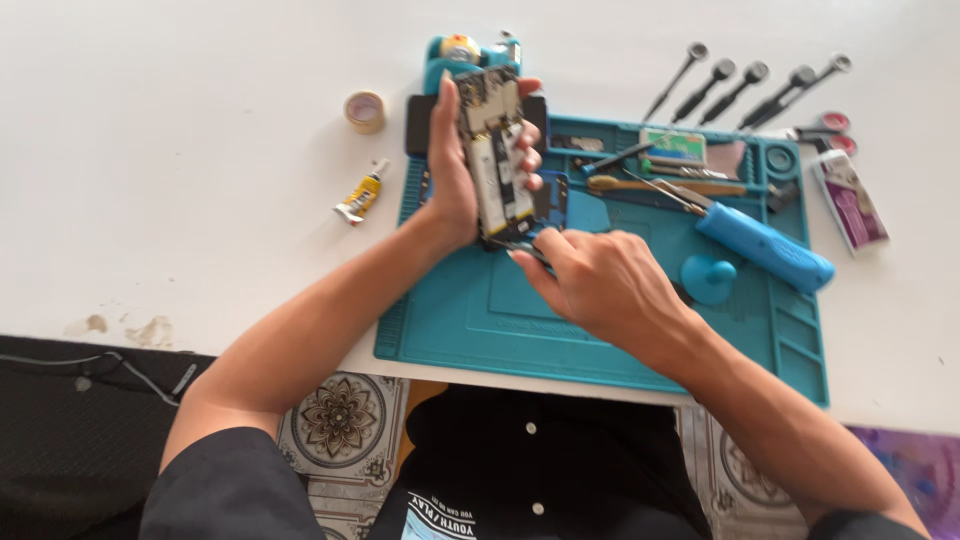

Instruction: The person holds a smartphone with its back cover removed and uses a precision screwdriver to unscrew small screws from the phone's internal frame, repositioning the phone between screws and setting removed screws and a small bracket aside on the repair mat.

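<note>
The white table [180, 170] runs past the top, left and right of the view; its near edge crosses the bottom, and to the left it is bare apart from a tape roll [365, 110] and a glue tube [362, 194]. A teal mat [480, 320] lies against the near edge. Its front half is bare, while its back and right side are crowded with a blue-handled tool [765, 243], a suction cup [708, 278] and small tools. A row of screwdrivers [745, 90] lies on the table beyond the mat's far right corner.

The opened phone [497, 155] is above the mat's far left part, long axis running away from the person, leaning slightly left, open back facing up, the bottom end nearest the body. The left hand [455, 175] grips it from the left, thumb along one long edge, fingers curled over the other. The right hand [600, 285] is closed, pinching a thin tool [528, 252] whose tip meets the phone's bottom end.
</note>
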The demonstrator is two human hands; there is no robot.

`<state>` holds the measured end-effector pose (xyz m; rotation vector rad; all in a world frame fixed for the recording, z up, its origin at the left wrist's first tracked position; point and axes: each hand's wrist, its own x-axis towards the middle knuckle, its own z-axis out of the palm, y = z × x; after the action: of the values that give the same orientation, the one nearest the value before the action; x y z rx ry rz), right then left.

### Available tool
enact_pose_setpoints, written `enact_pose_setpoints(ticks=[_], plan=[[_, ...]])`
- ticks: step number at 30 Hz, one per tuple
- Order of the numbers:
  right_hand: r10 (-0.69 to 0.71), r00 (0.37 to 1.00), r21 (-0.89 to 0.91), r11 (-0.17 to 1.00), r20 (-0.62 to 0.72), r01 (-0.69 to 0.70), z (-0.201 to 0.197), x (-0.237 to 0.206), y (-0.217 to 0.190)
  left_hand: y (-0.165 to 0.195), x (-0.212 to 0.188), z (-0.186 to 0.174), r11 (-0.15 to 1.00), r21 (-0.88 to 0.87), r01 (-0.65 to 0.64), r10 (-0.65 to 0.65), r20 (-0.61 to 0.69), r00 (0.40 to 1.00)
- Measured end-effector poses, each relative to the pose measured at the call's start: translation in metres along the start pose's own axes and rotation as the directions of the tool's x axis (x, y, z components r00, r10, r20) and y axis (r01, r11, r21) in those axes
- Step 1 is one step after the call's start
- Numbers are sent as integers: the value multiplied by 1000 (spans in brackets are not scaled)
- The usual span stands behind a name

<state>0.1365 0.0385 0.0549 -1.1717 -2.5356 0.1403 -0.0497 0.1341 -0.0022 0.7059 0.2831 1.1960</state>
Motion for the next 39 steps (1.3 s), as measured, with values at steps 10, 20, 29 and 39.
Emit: enact_pose_setpoints(ticks=[10,20,29,39], plan=[[-100,995,107,989,-1,100,-16,1,4,-6,1,12,998,48,-37,40,-72,997],[231,952,47,968,204,-245,-38,-1,-8,-12,-4,20,1000,15,1,0,-32,999],[191,965,148,965,179,-218,-38,-7,5,-12,-4,25,998,33,62,-59,-72,996],[127,985,293,943,120,-157,-36,-10,8,-11,-3,19,998,-5,68,-68,-40,997]])
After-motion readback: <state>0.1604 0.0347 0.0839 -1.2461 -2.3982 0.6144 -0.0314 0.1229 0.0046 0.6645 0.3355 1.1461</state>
